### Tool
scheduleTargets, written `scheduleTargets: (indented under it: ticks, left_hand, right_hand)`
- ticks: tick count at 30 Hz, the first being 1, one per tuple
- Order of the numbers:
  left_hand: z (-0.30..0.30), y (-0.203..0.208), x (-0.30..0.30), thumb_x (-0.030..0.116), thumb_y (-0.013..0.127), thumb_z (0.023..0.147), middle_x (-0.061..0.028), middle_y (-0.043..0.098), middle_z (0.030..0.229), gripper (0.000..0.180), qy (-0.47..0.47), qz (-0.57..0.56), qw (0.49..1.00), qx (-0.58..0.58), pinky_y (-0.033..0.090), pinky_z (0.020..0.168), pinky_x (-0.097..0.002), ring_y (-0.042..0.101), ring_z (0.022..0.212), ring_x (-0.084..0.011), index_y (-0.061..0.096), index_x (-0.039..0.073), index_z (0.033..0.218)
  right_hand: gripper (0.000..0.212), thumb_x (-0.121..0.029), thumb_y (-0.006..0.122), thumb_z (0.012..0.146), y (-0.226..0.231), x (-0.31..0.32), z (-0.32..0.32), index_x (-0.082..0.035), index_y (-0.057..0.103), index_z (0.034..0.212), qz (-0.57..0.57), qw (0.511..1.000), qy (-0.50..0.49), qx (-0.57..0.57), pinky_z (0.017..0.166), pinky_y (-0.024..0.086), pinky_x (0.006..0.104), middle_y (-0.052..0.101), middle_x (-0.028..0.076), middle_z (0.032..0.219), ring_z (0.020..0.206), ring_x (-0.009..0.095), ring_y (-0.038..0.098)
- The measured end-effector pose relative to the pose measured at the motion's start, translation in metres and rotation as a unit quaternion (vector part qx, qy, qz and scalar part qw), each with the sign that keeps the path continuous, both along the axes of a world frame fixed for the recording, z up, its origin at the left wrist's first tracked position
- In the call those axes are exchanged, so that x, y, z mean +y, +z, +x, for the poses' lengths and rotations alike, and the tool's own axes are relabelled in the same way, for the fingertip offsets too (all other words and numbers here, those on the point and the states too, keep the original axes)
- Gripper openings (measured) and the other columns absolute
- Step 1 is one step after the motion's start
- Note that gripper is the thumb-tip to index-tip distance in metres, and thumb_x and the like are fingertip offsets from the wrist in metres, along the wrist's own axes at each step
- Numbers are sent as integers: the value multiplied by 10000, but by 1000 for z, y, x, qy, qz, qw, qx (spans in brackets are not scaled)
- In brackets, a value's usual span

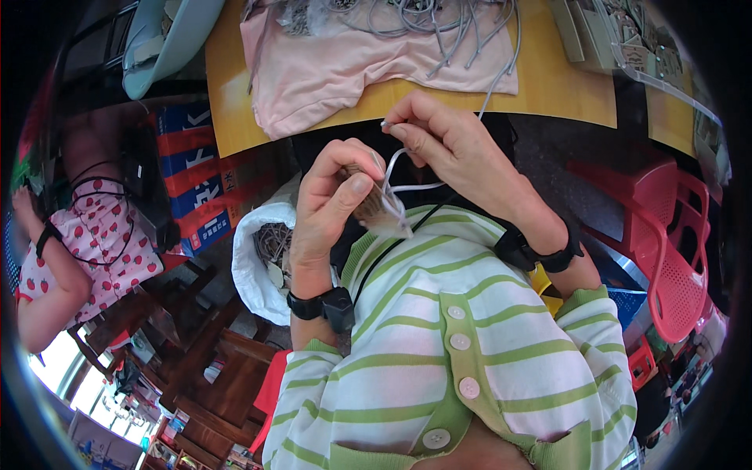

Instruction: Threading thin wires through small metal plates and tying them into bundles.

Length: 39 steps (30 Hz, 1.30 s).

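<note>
Worktop (564, 98) in yellow wood, pink cloth (329, 78) reaching its near edge; just off that edge I see right hand (462, 149) and left hand (325, 200), left fingers clamped on a brownish bundle (370, 204) beside white cord (423, 187), right fingertips together on a small pale tip (385, 124).

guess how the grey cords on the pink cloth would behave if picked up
The grey cords would probably bend easily yet keep some spring, as they lie in rounded loops. They may snag on each other, since several overlap. Lifting them might drag the long strand that runs off the pink cloth behind the right hand.
</note>
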<state>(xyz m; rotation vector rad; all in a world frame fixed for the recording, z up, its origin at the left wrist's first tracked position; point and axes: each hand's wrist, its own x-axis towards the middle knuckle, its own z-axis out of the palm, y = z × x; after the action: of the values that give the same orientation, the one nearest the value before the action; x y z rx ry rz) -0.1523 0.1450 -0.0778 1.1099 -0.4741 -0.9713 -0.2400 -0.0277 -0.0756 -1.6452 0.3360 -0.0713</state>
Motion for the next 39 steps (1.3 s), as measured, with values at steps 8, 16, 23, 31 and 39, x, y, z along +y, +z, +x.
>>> scheduleTargets:
  ticks: [8, 16, 23, 31, 39]
  left_hand:
    - [-8, -13, -14, 46, 660, 752, 8, 456, 818, 175, 111, 41, 989, -89, 338, 661, -188, 418, 721, -57, 498, 63, 815]
    - [-3, -8, -18, 69, 694, 756, 6, 453, 807, 293, 105, 96, 952, -270, 365, 609, -192, 424, 662, -54, 447, 65, 913]
    - [1, -10, -22, 114, 740, 760, 5, 455, 799, 331, 104, 85, 947, -293, 367, 579, -198, 429, 636, -56, 455, 59, 918]
    - [-4, -12, -27, 68, 720, 781, 3, 470, 887, 288, 89, 26, 979, -183, 391, 652, -193, 462, 722, -48, 473, 56, 928]
    - [-16, -2, -40, 20, 492, 875, -38, 517, 1019, 149, 144, 84, 978, -124, 393, 801, -208, 486, 879, -82, 483, 34, 1023]
  right_hand:
    - [137, -127, 563, 938, 4, 5, -1, -9, 601, 998, 114, 992, 31, 36, 514, 322, 159, 521, -76, 734, 620, -17, 418]
    - [180, -233, 594, 931, 7, -10, 1, -60, 639, 955, 276, 954, 59, 103, 443, 244, 158, 476, -96, 682, 532, -18, 335]
    - [226, -283, 621, 908, 3, -17, 0, -60, 658, 900, 349, 928, 63, 115, 457, 290, 155, 472, -90, 649, 528, -6, 362]
    - [180, -205, 622, 889, 3, -8, -1, -32, 633, 842, 242, 966, 2, 92, 469, 326, 178, 509, -69, 654, 549, 1, 409]
    - [169, -132, 624, 866, 5, 7, -2, 27, 613, 810, 150, 984, -91, 15, 513, 391, 194, 568, -23, 649, 581, 22, 474]
